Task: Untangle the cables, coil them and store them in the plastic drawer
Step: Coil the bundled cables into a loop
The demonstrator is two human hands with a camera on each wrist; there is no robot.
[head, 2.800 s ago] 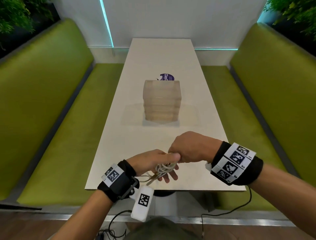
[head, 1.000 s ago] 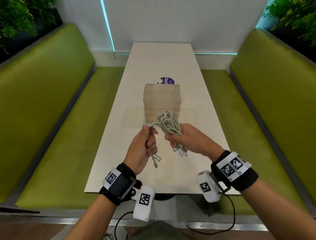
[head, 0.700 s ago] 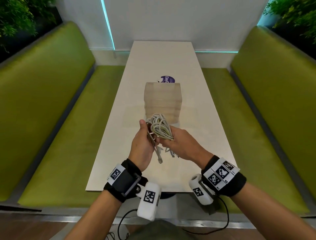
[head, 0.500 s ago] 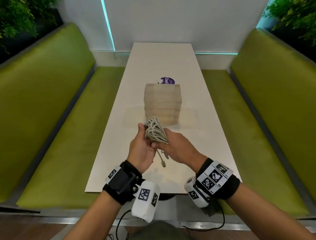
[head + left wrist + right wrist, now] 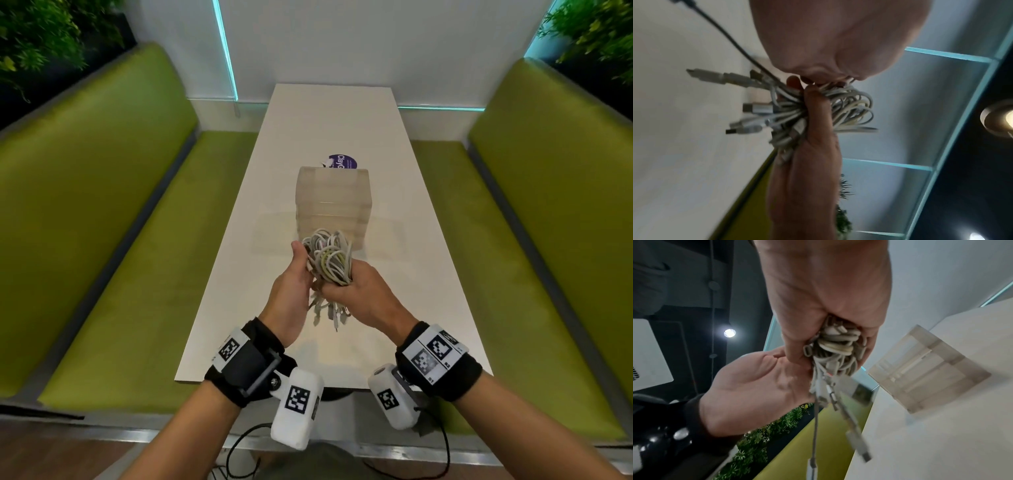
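White and grey cables [image 5: 330, 258] in a bunch, held above the table [image 5: 329, 116].
The right hand [image 5: 361, 296] grips the bunch in its fist, loops up and plugs hanging down. The left hand [image 5: 291, 291] lies beside it with open palm and relaxed fingers touching the cables. The drawer [image 5: 334, 205] stands behind them on the table, apart from both hands.

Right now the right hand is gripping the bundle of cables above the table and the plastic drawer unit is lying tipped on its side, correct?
Not quite. The right hand grips the cables, but the plastic drawer unit stands upright on the table, as the head view shows.
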